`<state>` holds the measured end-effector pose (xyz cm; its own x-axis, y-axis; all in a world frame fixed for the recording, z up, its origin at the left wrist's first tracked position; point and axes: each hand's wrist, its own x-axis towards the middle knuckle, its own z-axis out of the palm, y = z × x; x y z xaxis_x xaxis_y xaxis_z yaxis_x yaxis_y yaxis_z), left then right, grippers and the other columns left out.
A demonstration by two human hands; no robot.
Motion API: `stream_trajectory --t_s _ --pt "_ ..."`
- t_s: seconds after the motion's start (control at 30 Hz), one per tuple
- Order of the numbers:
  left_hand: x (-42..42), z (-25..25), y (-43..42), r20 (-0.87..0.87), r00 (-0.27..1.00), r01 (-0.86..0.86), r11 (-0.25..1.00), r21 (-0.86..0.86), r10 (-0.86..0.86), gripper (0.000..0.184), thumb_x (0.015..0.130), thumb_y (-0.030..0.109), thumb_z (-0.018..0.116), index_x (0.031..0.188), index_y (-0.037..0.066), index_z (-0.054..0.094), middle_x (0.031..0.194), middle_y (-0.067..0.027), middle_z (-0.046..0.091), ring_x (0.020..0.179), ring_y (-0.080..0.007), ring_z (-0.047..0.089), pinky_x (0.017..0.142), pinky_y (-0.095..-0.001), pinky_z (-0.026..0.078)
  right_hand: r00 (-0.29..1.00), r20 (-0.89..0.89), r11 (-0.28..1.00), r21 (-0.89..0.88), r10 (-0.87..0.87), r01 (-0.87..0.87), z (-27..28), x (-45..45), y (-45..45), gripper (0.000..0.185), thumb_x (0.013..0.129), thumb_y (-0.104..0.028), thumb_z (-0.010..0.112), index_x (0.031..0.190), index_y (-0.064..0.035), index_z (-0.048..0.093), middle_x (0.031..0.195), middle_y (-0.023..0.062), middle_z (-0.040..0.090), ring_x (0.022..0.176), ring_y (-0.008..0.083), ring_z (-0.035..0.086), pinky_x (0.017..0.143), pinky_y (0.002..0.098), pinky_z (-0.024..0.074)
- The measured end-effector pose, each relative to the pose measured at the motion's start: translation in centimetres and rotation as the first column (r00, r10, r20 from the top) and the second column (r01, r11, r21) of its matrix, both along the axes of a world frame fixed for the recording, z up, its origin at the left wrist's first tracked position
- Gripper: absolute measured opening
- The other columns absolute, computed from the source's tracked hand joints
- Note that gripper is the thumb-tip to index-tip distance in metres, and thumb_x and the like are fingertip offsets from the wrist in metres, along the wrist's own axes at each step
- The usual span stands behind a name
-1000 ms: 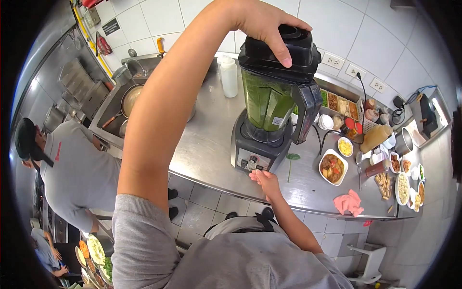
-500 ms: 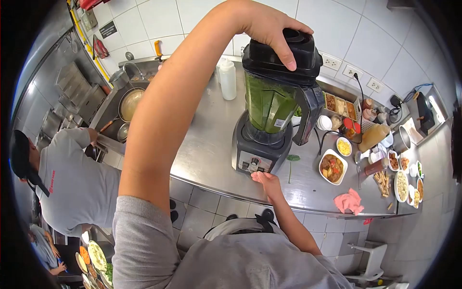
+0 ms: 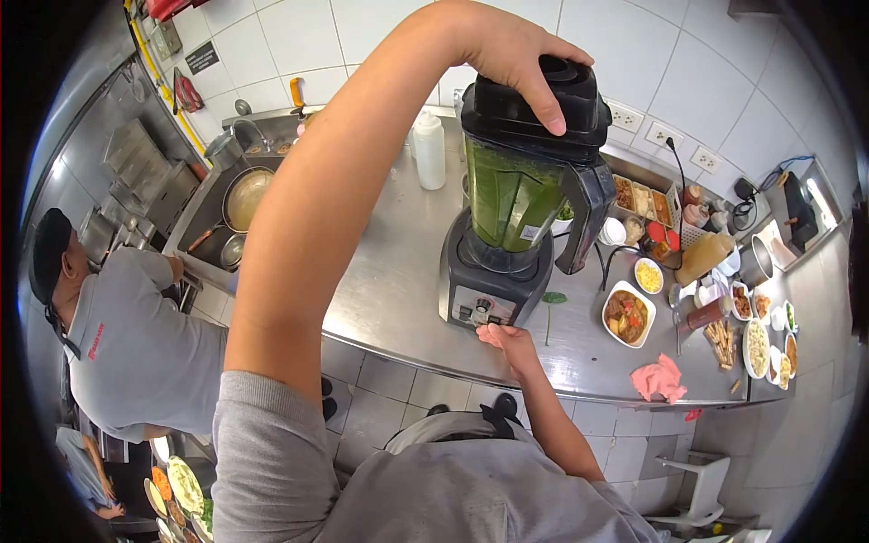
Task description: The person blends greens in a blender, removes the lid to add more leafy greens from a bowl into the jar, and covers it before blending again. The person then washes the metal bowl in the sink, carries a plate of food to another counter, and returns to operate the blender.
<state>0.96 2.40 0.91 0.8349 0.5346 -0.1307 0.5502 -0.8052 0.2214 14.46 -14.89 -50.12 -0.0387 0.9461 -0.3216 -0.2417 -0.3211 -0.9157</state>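
Note:
A black blender (image 3: 496, 285) stands on the steel counter, its clear jug (image 3: 514, 195) largely filled with a green mixture. My left hand (image 3: 534, 77) reaches over the top and grips the black lid (image 3: 536, 113), the thumb lying on its near side and the fingers over the far part. Low at the front of the base, my right hand (image 3: 509, 344) is beside the control panel (image 3: 482, 308), fingers stretched out close to its lower switches. Whether the fingertips touch a switch is hard to tell. The jug's black handle (image 3: 588, 217) points to the right.
A leaf on a stem (image 3: 552, 297), a bowl of stew (image 3: 626, 314), a pink cloth (image 3: 659, 378) and several ingredient dishes lie to the right. A white squeeze bottle (image 3: 429, 152) stands behind. At left, a co-worker (image 3: 145, 335) is near a sink with a pan (image 3: 246, 201).
My view has shifted slightly. Both my hands keep nearly the same places on the lid and by the panel. The co-worker at left has raised their head.

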Motion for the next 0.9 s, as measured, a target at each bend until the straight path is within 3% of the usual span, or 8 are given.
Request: stream_trajectory --t_s 0.43,0.47,0.6,0.67,0.7,0.77,0.8,0.9 --pt "-0.8 1.0 -1.5 0.005 0.999 -0.034 0.999 0.004 0.034 0.118 0.064 0.066 0.08 0.156 0.01 0.03 0.153 -0.0239 0.038 0.139 -0.0384 0.04 0.111 -0.0448 0.037 0.999 -0.001 0.999 0.02 0.05 -0.05 0.7 1.0 1.2 0.032 0.1 -0.022 0.06 0.108 0.0075 0.069 0.109 0.016 0.073 0.098 0.0209 0.07 0.092 0.0325 0.0532" --pt "-0.7 0.4 -0.8 0.073 0.996 0.049 0.998 0.032 -0.051 0.11 0.066 0.062 0.082 0.151 0.007 0.039 0.144 -0.0219 0.05 0.13 -0.0348 0.05 0.106 -0.0421 0.042 0.999 -0.008 0.999 0.028 0.038 -0.038 0.7 1.0 1.0 0.033 0.1 -0.024 0.061 0.109 0.0066 0.07 0.109 0.0148 0.073 0.097 0.0196 0.07 0.091 0.0314 0.0531" --pt "0.3 0.0 -0.2 0.106 0.988 0.136 0.958 -0.254 -0.112 0.083 0.073 0.049 0.084 0.136 0.006 0.051 0.121 -0.0125 0.065 0.108 -0.0245 0.061 0.093 -0.0391 0.049 0.998 0.048 0.999 -0.018 0.038 -0.037 0.8 1.9 0.9 0.032 0.099 -0.027 0.062 0.111 0.0025 0.07 0.108 0.011 0.074 0.094 0.016 0.069 0.085 0.0275 0.0524" --pt "-0.3 -3.0 0.8 0.237 0.971 -0.001 0.992 0.124 -0.029 0.097 0.065 0.043 0.084 0.15 0.022 0.044 0.143 -0.0126 0.053 0.128 -0.0307 0.053 0.107 -0.0403 0.043 0.987 -0.006 0.981 -0.108 0.161 -0.161 1.7 2.6 0.8 0.028 0.097 -0.028 0.064 0.11 -0.0031 0.071 0.105 0.0074 0.074 0.089 0.0121 0.068 0.077 0.0237 0.0506" --pt "-0.3 -3.0 1.0 0.238 0.97 0.021 0.995 0.093 -0.043 0.097 0.064 0.043 0.084 0.15 0.023 0.044 0.143 -0.0119 0.053 0.128 -0.0299 0.053 0.107 -0.0401 0.043 0.993 -0.006 0.986 -0.114 0.118 -0.118 1.6 3.1 0.2 0.028 0.097 -0.028 0.064 0.11 -0.0031 0.071 0.105 0.0074 0.074 0.089 0.0121 0.068 0.077 0.0237 0.0506" --pt "-0.4 -3.1 1.5 0.253 0.966 0.031 0.993 0.116 -0.06 0.099 0.062 0.044 0.082 0.151 0.025 0.043 0.143 -0.0115 0.053 0.128 -0.0292 0.053 0.107 -0.0404 0.042 0.941 0.034 0.941 -0.034 0.337 -0.336 1.4 4.4 -0.2 0.023 0.097 -0.027 0.064 0.102 -0.0064 0.072 0.096 0.0044 0.073 0.082 0.0096 0.065 0.071 0.0218 0.0489" --pt "-0.4 -3.1 1.7 0.247 0.968 0.026 0.995 0.097 -0.049 0.102 0.06 0.047 0.083 0.151 0.024 0.043 0.144 -0.0115 0.053 0.13 -0.0295 0.052 0.109 -0.041 0.041 0.949 0.037 0.95 -0.033 0.312 -0.311 1.3 5.7 -0.5 0.023 0.097 -0.027 0.064 0.102 -0.0064 0.072 0.096 0.0044 0.073 0.082 0.0096 0.065 0.071 0.0218 0.0489" --pt "-0.6 -3.0 1.6 0.281 0.957 0.048 0.995 0.084 -0.07 0.099 0.062 0.045 0.084 0.15 0.02 0.044 0.141 -0.0127 0.054 0.129 -0.0294 0.052 0.109 -0.0394 0.039 0.944 0.042 0.945 -0.022 0.327 -0.327 1.1 9.6 -0.8 0.023 0.097 -0.024 0.061 0.115 -0.0094 0.066 0.084 -0.0006 0.068 0.07 0.0073 0.06 0.061 0.0226 0.0465"
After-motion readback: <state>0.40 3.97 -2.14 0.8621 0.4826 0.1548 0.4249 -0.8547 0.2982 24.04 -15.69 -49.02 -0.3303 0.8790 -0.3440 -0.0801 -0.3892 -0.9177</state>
